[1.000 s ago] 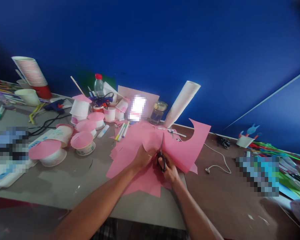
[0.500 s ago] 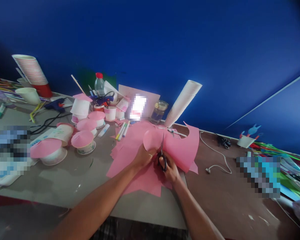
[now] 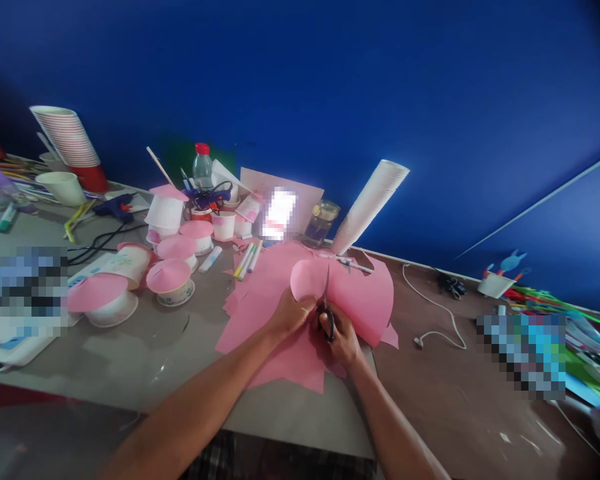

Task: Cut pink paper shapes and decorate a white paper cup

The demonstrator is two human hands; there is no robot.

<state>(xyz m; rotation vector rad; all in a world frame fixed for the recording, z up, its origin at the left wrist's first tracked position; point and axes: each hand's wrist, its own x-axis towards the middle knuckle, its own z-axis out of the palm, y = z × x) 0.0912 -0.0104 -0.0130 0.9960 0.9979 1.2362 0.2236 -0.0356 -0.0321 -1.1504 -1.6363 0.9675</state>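
My right hand (image 3: 341,340) is closed round the black handles of a pair of scissors (image 3: 327,293), whose blades point up and away from me. A large curled sheet of pink paper (image 3: 365,293) rises beside the blades on the right. My left hand (image 3: 293,313) pinches the pink paper at a rounded piece (image 3: 304,279) left of the blades; whether that piece is still joined to the sheet is hidden by my hands. Beneath both hands lie more pink paper sheets (image 3: 260,320) with jagged edges, spread on the grey table (image 3: 190,373).
Paper cups with pink paper tops (image 3: 170,277) stand at left, near markers (image 3: 247,260) and a glue gun (image 3: 117,207). A leaning stack of white cups (image 3: 370,207), a glass jar (image 3: 321,223) and a blurred bright screen (image 3: 279,213) stand behind. A white cable (image 3: 445,307) lies right.
The curled pink sheet has sagged slightly beside the scissors, and the rounded piece has turned a little. Both hands keep their grip; the whole view has shifted slightly.
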